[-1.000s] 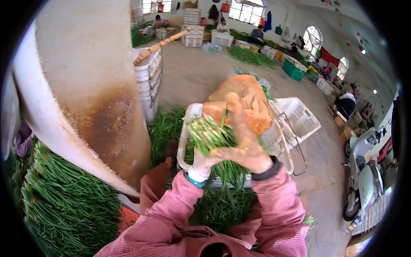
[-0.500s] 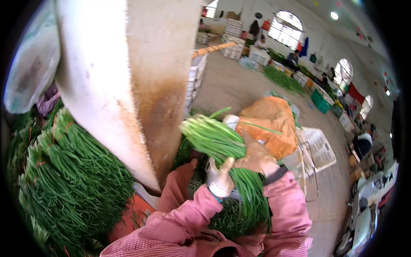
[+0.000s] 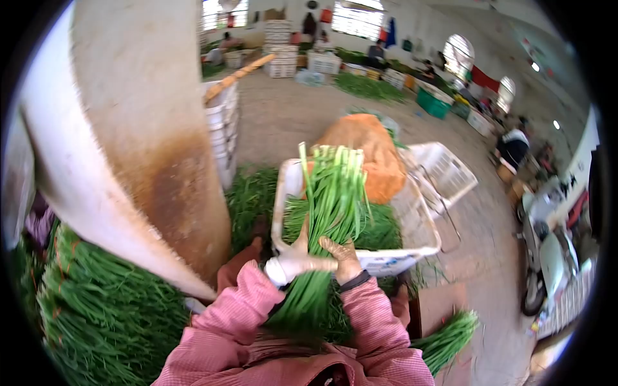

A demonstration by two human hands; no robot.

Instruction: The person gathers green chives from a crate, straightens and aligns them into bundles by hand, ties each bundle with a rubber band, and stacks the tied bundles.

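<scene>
A thick bunch of garlic chives (image 3: 335, 193) is held in front of me, pale stem ends pointing away and green leaves hanging down toward my lap. My left hand (image 3: 301, 258), in a pale glove, wraps the bunch from the left with its fingers across the near side. From the right, my right hand (image 3: 343, 258), also gloved, closes around the same bunch. Just beyond the hands stands a white plastic crate (image 3: 421, 248) with more chives (image 3: 383, 231) inside. An orange cloth or sack (image 3: 367, 154) lies over its far part.
Left of me rises a pillar (image 3: 148, 128), with stacked tied chive bundles (image 3: 109, 289) beside it. A loose bunch (image 3: 450, 341) lies at my right. Another white crate (image 3: 444, 174) sits behind the first. A scooter (image 3: 547, 251) is parked at far right; people work along the back wall.
The chive bunch has swung from lying sideways, stems left, to pointing away from me. Both hands have shifted their hold on it. My view has turned right, showing more of the crate.
</scene>
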